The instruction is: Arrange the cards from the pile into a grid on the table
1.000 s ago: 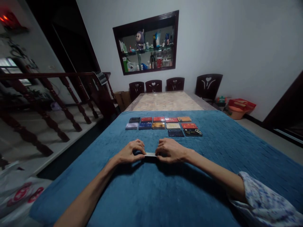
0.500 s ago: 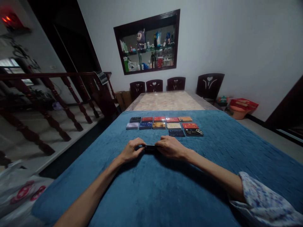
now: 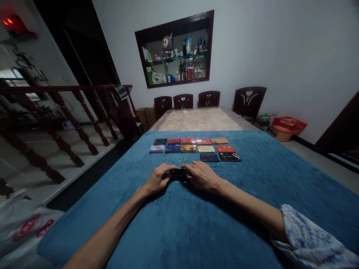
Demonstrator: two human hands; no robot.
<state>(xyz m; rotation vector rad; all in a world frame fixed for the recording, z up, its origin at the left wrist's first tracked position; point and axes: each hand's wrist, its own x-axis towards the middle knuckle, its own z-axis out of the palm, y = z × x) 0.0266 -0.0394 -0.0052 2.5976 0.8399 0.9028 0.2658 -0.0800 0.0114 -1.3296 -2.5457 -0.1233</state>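
Between my two hands a black card (image 3: 178, 175), perhaps a small stack of them, stands tilted up with its printed face toward me. My left hand (image 3: 159, 178) pinches its left end; my right hand (image 3: 202, 176) grips the right end, fingers curled over the top corner. Just beyond lie rows of card stacks on the blue cloth (image 3: 174, 224). Nearest are a dark navy stack (image 3: 209, 158) and a black stack (image 3: 230, 157) with a pale pattern. Behind them sit a white stack (image 3: 156, 149), a blue stack (image 3: 172, 149), a gold stack (image 3: 188, 149) and several red ones.
Past the cloth the pale tabletop (image 3: 199, 119) continues toward dark chairs (image 3: 209, 99) at the wall. A wooden railing (image 3: 75, 112) runs along the left. White plastic bags (image 3: 30, 228) are at lower left, and an orange bin (image 3: 282, 133) stands on the right.
The black card has tipped up, so its face now shows instead of its thin top edge. My fingers have shifted slightly inward along it. The stacks on the cloth stay put.
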